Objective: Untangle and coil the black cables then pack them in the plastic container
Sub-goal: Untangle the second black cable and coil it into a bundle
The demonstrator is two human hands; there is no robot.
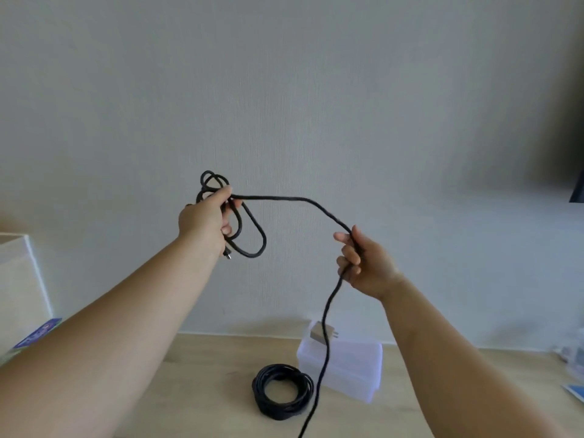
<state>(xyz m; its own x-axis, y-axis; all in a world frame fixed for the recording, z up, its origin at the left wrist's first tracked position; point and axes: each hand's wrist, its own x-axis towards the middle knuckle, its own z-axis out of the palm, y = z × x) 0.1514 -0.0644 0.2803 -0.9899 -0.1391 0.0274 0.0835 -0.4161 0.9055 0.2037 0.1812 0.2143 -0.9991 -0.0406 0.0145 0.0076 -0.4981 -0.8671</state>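
Within left fingers — black cable loops; strand through right fingers.

free: tabletop left of coiled cable | blocked: hanging cable before plastic container

Pale textured wall behind. Light wood tabletop below, white-edged wooden panel at left. Dark shadowed area at right edge.

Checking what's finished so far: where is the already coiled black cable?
In the head view the coiled cable lies low centre on the wooden table, just left of the plastic container.
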